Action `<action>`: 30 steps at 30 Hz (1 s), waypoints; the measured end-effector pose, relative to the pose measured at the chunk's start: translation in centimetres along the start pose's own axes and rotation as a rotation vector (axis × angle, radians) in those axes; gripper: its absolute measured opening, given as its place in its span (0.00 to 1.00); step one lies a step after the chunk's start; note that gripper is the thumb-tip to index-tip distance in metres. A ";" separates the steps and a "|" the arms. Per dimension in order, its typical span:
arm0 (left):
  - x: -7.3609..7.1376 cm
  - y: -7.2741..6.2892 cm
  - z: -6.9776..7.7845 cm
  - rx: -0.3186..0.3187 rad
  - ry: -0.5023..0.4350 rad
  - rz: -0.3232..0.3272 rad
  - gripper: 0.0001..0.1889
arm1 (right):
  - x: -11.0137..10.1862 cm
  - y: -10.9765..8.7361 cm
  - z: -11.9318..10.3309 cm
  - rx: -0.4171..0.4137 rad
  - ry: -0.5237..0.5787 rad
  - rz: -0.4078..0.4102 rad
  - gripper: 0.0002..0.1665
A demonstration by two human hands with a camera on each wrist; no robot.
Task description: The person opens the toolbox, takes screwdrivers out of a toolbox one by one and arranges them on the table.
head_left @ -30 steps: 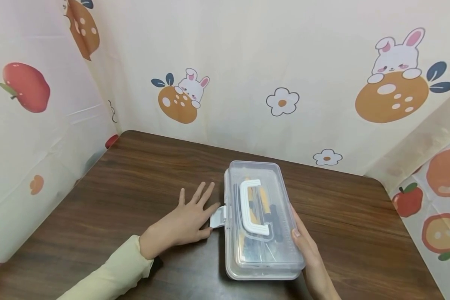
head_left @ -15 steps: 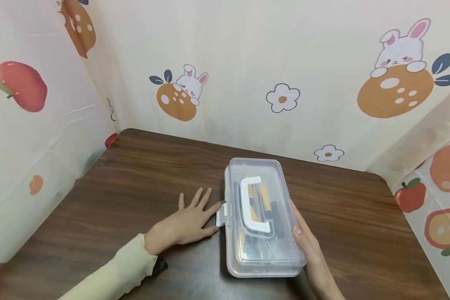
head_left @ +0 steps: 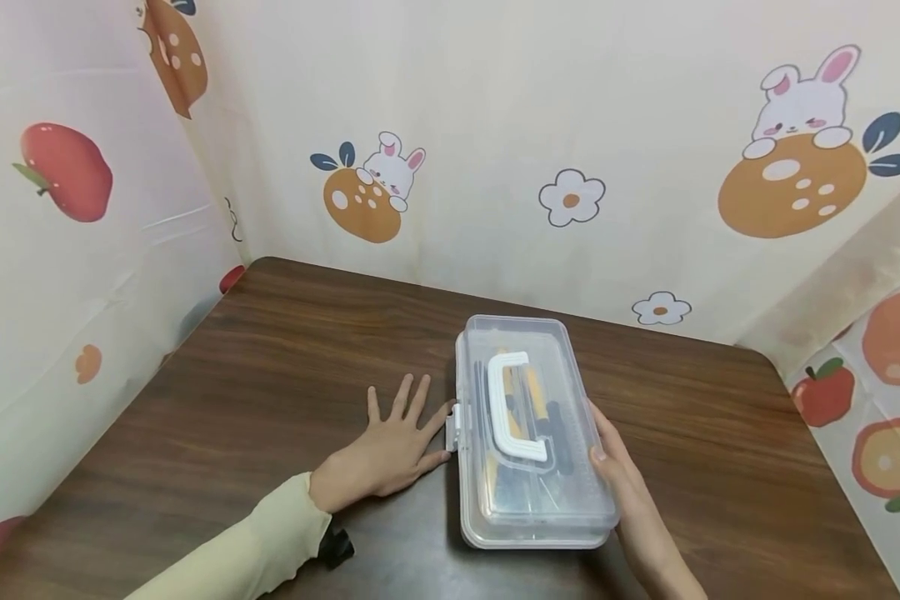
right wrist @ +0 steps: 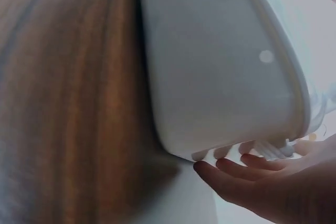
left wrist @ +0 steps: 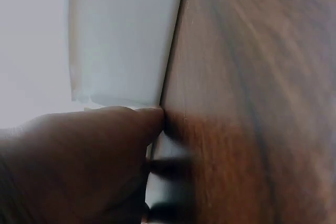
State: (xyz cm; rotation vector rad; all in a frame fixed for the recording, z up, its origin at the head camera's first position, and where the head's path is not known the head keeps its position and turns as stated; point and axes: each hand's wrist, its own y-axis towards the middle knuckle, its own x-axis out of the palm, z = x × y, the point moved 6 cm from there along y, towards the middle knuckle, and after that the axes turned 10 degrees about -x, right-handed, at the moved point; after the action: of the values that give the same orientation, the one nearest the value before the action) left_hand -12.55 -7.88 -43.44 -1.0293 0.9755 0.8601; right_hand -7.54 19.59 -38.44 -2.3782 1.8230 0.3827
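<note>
- Both hands are flanking a clear plastic box [head_left: 540, 540]: the left hand [head_left: 390, 450] is spreading its fingers nearly straight, with thumb and index finger at the white latch [head_left: 452, 429] and gripping nothing; the right hand [head_left: 632, 492] is touching the right wall with extended fingers, its thumb by the edge of the lid [head_left: 517, 329], bracing rather than wrapping round it.
- Patterned fabric [head_left: 465, 150] is hanging along the far, left and right sides.
- Dark wood-grained bench [head_left: 307, 350] is carrying the box.
- Right of the bench's middle, the box is lying lengthwise from near to far, its lid covering the top.
- Pale sleeve [head_left: 247, 542] is covering the left forearm.
- Several yellow-handled tools [head_left: 536, 392] are showing dimly through the lid.
- White handle [head_left: 497, 408] is lying on the lid.
- Smallest, the latch is jutting slightly from the left side; the step in hand seems to be fastening it, and the next move probably calls for a firm push there while the right hand is countering. Whether it is catching, one cannot tell.
</note>
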 end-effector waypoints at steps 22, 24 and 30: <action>-5.1 6.1 -0.4 0.016 -1.207 0.298 0.29 | -1.2 1.0 -3.7 -0.583 -0.592 0.081 0.40; -5.0 7.4 0.1 0.049 -1.304 0.272 0.29 | -1.2 1.1 -4.4 -0.622 -0.698 0.045 0.41; -3.9 9.8 1.7 0.133 -1.475 0.212 0.28 | 0.5 1.3 -7.0 -0.738 -1.067 -0.052 0.35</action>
State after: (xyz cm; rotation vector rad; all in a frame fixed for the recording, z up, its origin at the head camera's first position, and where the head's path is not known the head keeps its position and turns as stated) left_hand -22.35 -3.90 -42.22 0.0072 -0.1466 1.3546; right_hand -7.83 17.09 -31.81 -1.7901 1.1578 2.0836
